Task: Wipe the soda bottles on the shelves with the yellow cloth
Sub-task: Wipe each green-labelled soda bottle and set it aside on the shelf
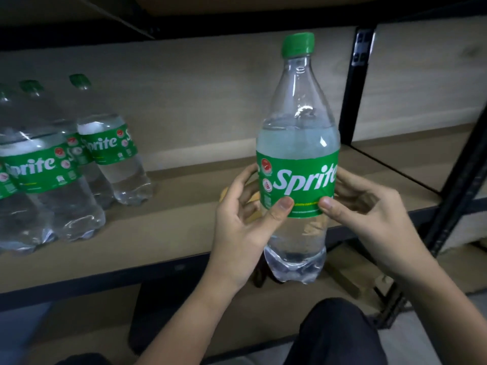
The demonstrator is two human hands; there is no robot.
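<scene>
A clear Sprite bottle (297, 143) with a green cap and green label is held upright in front of the shelf, above its front edge. My left hand (242, 225) grips its left side, thumb on the label. My right hand (369, 214) grips its right side, thumb pressed on the label's lower edge. A bit of yellow cloth (251, 197) shows behind my left fingers, mostly hidden. Several more Sprite bottles (52, 164) stand in a group at the left of the shelf.
The brown shelf board (171, 219) runs left to right with a dark metal front edge. A black upright post (353, 96) stands behind the bottle, another slants at the right. My dark-clad knee (340, 335) is below. A lower shelf lies underneath.
</scene>
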